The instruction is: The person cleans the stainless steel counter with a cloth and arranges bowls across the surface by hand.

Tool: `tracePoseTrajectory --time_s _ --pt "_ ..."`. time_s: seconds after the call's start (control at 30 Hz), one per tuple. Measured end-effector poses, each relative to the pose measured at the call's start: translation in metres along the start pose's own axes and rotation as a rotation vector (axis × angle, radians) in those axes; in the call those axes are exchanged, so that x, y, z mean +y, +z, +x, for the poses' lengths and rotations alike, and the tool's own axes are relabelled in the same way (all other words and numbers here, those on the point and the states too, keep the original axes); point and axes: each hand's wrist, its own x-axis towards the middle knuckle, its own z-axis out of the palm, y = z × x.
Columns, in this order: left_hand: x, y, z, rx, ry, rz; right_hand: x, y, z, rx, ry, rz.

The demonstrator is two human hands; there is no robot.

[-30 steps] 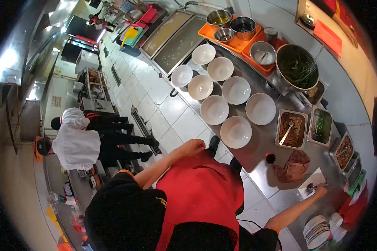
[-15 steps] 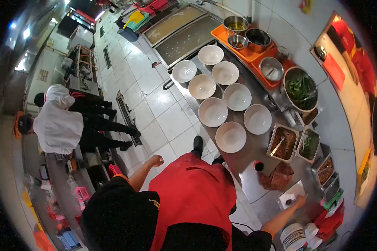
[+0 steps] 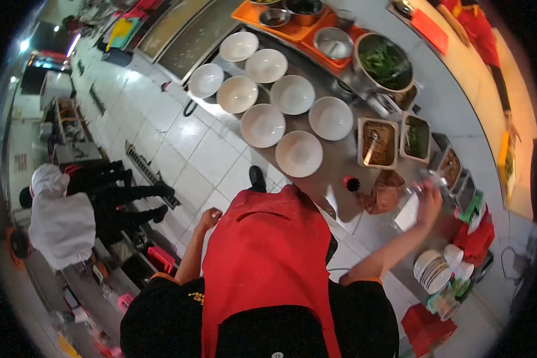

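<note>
My right hand reaches over the steel counter, above the right side of a white rectangular sheet or pad. Its fingers are bent round a small pale, shiny thing, too blurred to name. Left of the sheet lies a crumpled reddish-brown bag or cloth. A steel pan of brown minced food with a spoon in it stands beyond. My left hand hangs at my left side above the floor, fingers loosely curled, with nothing seen in it.
Several white bowls stand in rows along the counter. A steel pot of green leaves and an orange tray line the wall side. Stacked plates are at the right. Co-workers in white stand across the tiled floor.
My right hand has left the near edge of the white sheet and moved farther along the counter. The view has turned, so the bowls and counter appear farther left. My left hand still hangs.
</note>
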Motion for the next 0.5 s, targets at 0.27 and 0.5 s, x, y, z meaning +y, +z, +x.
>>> tracePoseTrajectory --time_s 0.27,0.5 --pt "-0.055 0.015 0.013 -0.143 -0.027 -0.07 0.008 0.299 0.026 -0.423 -0.211 -0.211" --pt "-0.008 -0.012 -0.006 -0.053 0.054 0.032 0.119 0.373 0.076 -0.621 -0.216 -0.625"
